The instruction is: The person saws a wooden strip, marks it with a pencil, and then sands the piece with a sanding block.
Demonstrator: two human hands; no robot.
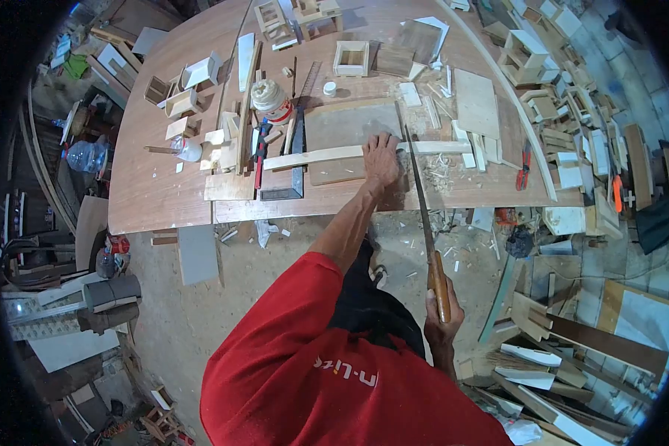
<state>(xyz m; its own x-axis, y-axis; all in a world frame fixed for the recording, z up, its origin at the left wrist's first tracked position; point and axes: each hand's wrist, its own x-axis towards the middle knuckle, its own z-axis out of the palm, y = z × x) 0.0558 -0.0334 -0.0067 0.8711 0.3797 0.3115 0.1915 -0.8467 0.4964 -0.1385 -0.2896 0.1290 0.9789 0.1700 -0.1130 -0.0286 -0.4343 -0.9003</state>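
My left hand [381, 158] bears down on a long pale wooden strip [320, 155], fingers curled over its far edge. Beneath the strip lies a flat wooden board [353, 123] on the table. My right hand [444, 316] grips the brown wooden handle of a handsaw [424, 215], low and close to my body. The saw's narrow dark blade points away from me and crosses the strip just right of my left hand. Whether its teeth have cut into the wood cannot be made out. Left of the board rests a metal try square [298, 152].
A tub [270, 101] of pale paste stands beyond the square, near a white cap [329, 88]. Small wooden boxes [351, 59] sit farther back. Red pliers [524, 166] lie near the right edge. Shavings and offcuts [442, 167] litter the table; stacked timber [565, 416] crowds the floor.
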